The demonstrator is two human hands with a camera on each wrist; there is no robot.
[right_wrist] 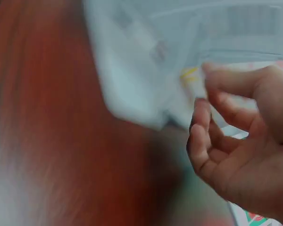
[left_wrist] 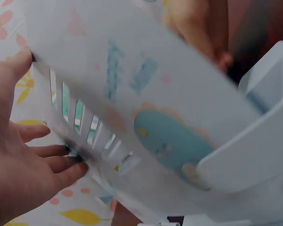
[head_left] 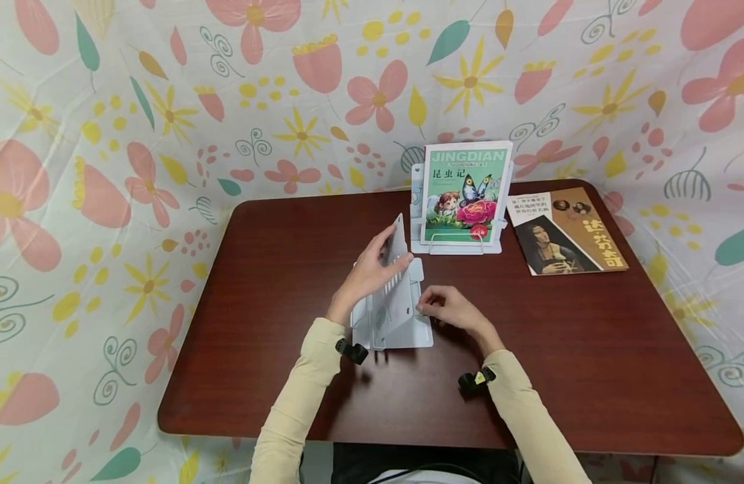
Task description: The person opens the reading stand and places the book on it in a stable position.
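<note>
A white book stand (head_left: 396,306) stands on the table with its back panel (left_wrist: 165,94) raised; a blue dinosaur print and a row of slots show on the panel. My left hand (head_left: 369,269) holds the panel at its upper edge, thumb on one edge and fingers at the other in the left wrist view. At the stand's right side, my right hand (head_left: 453,308) has thumb and forefinger together. Between those fingertips, the right wrist view shows a small white part with yellow marks (right_wrist: 193,82), blurred, at the stand.
Behind, a second white stand (head_left: 417,202) carries a green children's book (head_left: 462,195) with a butterfly cover. To its right a brown and white book (head_left: 568,232) lies flat. The dark wooden table (head_left: 257,302) meets a floral cloth (head_left: 136,168) at the back.
</note>
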